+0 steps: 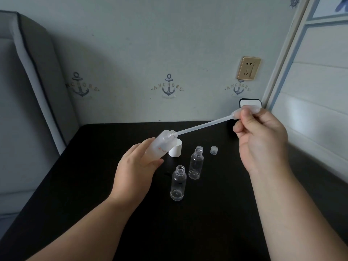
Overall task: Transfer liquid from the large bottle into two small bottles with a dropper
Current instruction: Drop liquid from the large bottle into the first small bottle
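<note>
While tilted toward the right in the left hand, gripped round its lower body: large bottle, frosted, likely light and slightly slick, best held low as now. Pinched at the soft bulb by the right hand: dropper, thin, flexible, tip at the bottle's mouth; whether inside, hard to tell. Standing upright and uncapped on the black worktop: nearer small bottle and farther small bottle, clear, light, probably easy to topple. Just behind: white cap and small clear cap. Plenty of bare worktop near the front edge; wall close behind, panel close on the right.
</note>
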Motion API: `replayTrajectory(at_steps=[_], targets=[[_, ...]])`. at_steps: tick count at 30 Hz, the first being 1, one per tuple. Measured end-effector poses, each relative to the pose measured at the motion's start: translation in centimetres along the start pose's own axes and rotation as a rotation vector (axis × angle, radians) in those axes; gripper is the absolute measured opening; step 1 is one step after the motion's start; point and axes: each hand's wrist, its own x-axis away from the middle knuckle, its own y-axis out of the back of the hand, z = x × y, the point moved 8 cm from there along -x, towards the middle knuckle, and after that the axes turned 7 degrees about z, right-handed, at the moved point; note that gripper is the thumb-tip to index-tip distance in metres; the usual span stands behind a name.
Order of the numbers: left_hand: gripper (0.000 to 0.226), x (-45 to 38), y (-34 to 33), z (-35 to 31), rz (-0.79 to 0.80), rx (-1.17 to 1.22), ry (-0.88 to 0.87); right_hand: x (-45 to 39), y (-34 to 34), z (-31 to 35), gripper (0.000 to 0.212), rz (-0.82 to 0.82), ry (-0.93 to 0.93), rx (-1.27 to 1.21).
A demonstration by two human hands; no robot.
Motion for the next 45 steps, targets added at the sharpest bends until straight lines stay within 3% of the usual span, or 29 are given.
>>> replayTrajectory(at_steps=[13,20,32,36,45], targets=[[0.059,0.1,-0.3,-0.5,0.005,-0.007,-0.024,1.7,-3.1,-2.9,0.016,0.069,-0.067,0.164],[0.059,0.1,-0.3,-0.3,0.006,0.036,-0.001,1.9,-3.7,-3.5,0.008,0.119,-0.099,0.127],[0.061,0.1,-0.2,-0.5,0.002,-0.006,0.002,1.7,-2.5,-2.9,0.02,0.105,-0.083,0.031],[0.061,0.0,-0.2,-0.4,-0.003,-0.037,-0.005,1.5,-1.0,-2.3,0.005,0.056,-0.06,-0.051],[0.051,-0.4,0.3,0.6,-0.031,0.034,0.048,1.5,2.4,-2.7,0.028,-0.068,-0.093,-0.217]])
